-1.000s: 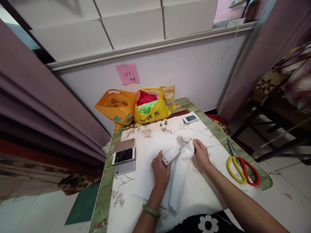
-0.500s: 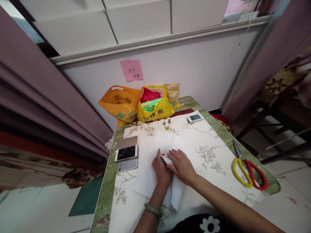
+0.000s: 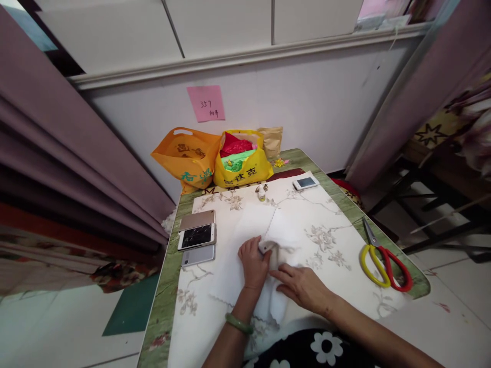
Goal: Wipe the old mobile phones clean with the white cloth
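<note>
Change: the right hand (image 3: 303, 287) has drawn nearer; the far end of the held phone (image 3: 264, 247) shows, so the white cloth (image 3: 236, 271) covers it only partly.
Left hand (image 3: 253, 261): clamped on that phone, mid-bench (image 3: 165, 286).
Right grip: cannot tell; fingertips at cloth.
Phones: five; one held, three left phones (image 3: 197, 236), one far-right phone (image 3: 306, 182).
Scissors (image 3: 384, 267): one, right.

bare tablecloth (image 3: 328, 237) rightward, scissors (image 3: 377, 248) beyond, phones (image 3: 197, 236) blocking left

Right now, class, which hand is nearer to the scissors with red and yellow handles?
Right. The right hand is to the left of the scissors, not touching them; the left hand is farther left, at a phone.
</note>
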`<action>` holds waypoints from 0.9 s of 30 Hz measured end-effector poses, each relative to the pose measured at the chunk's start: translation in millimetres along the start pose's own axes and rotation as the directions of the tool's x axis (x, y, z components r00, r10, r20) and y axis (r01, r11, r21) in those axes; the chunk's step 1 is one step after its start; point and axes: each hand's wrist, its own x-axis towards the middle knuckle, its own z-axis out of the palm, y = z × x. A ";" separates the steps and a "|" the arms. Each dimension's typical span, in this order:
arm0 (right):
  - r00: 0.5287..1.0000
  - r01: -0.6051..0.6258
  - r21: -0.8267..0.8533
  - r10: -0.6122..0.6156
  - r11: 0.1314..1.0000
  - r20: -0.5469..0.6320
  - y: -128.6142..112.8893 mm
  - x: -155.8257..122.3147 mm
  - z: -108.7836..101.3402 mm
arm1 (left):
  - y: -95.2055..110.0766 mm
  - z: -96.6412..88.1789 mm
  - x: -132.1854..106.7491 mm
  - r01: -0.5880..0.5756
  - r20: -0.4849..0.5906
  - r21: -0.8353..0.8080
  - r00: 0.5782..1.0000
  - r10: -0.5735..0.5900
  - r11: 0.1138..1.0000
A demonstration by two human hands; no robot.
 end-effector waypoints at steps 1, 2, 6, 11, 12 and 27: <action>1.000 -0.017 -0.011 0.017 1.000 0.006 -0.6 -3.5 -0.7 | -0.5 0.6 -0.6 0.007 -0.005 0.006 1.000 -0.007 1.000; 1.000 -0.027 -0.020 0.027 0.999 0.008 -0.8 -8.8 -1.5 | -1.0 1.1 -1.3 0.014 -0.008 0.012 1.000 -0.014 1.000; 1.000 -0.025 -0.049 0.025 0.998 -0.001 5.7 -46.4 -6.6 | -2.4 2.0 -2.6 0.025 -0.002 0.019 1.000 -0.025 0.999; 0.997 0.038 0.027 -0.036 0.999 -0.068 23.9 -90.0 -21.5 | -3.5 3.7 -2.3 0.028 -0.006 0.003 1.000 -0.028 1.000; 0.988 0.029 0.043 -0.022 0.999 -0.156 26.4 -90.3 -25.5 | -3.5 3.9 -2.2 0.032 -0.001 -0.004 0.999 -0.032 0.999; 0.839 -0.397 0.327 0.484 0.857 -0.248 64.9 21.7 -9.9 | 1.8 -2.6 -3.6 -0.060 0.093 -0.038 0.994 0.064 0.997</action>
